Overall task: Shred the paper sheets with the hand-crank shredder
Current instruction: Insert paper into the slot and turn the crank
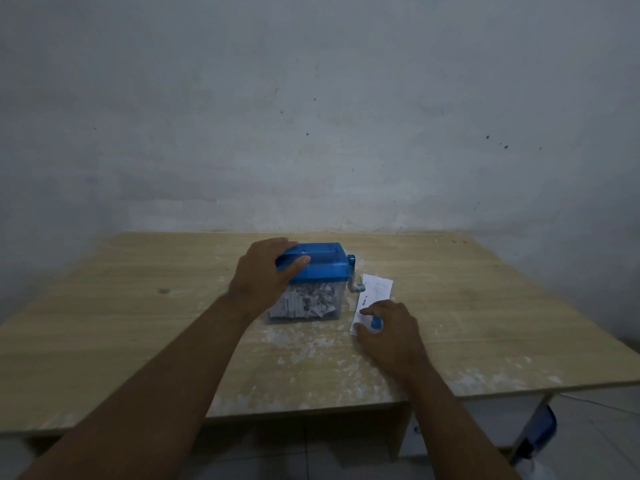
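A small hand-crank shredder stands mid-table, with a blue lid (325,263) over a clear bin (304,306) full of white paper shreds. My left hand (266,275) grips the lid's left end, thumb on the front and fingers over the top. The blue crank hub (351,260) sits on the right side, its arm (356,288) blurred and pointing down. My right hand (388,332) is closed around a blue knob (375,323), apparently the crank's handle. A white printed paper sheet (377,287) lies flat to the right of the shredder, its near end under my right hand.
The wooden table (138,323) is dusted with white paper bits (304,348) in front of the shredder. A grey wall stands right behind the table. A blue object (538,434) hangs beside the table leg at the lower right, above a tiled floor.
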### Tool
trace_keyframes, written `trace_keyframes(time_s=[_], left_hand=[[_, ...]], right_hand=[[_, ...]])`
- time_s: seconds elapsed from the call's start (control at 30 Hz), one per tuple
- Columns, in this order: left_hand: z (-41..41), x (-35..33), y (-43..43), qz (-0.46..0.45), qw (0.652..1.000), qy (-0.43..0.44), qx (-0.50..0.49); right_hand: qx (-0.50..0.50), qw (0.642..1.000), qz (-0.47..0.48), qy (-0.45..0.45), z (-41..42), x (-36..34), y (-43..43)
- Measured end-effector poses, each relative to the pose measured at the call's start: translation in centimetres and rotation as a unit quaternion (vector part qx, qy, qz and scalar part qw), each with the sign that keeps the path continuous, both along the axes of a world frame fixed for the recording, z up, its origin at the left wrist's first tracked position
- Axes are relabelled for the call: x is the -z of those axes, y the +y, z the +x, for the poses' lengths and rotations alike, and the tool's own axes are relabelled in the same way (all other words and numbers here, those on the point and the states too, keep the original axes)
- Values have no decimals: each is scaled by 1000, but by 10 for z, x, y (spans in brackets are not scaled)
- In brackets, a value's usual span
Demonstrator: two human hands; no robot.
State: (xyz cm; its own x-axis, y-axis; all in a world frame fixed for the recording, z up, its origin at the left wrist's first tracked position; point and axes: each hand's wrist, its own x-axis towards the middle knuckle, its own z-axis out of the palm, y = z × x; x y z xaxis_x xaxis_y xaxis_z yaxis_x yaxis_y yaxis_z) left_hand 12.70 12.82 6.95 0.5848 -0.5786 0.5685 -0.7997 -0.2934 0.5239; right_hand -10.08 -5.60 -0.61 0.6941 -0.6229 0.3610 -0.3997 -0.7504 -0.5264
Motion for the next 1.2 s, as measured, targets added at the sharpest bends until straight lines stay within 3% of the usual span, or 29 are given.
trace_keyframes(time_s=[0.13, 0.27, 0.7, 1.2], left_hand=[[-12, 2, 4, 24, 995, -73, -65], [-25, 3, 4, 5, 994, -94, -57], [-18, -17, 6, 35, 998, -33, 31], [-30, -16, 9, 40, 993, -105, -21]], right_hand=[[-38, 999, 14, 28, -3, -2, 1], [-35, 999, 10, 33, -3, -4, 0], [-17, 998, 51, 13, -4, -3, 3], [-5, 996, -79, -39, -1, -4, 0]])
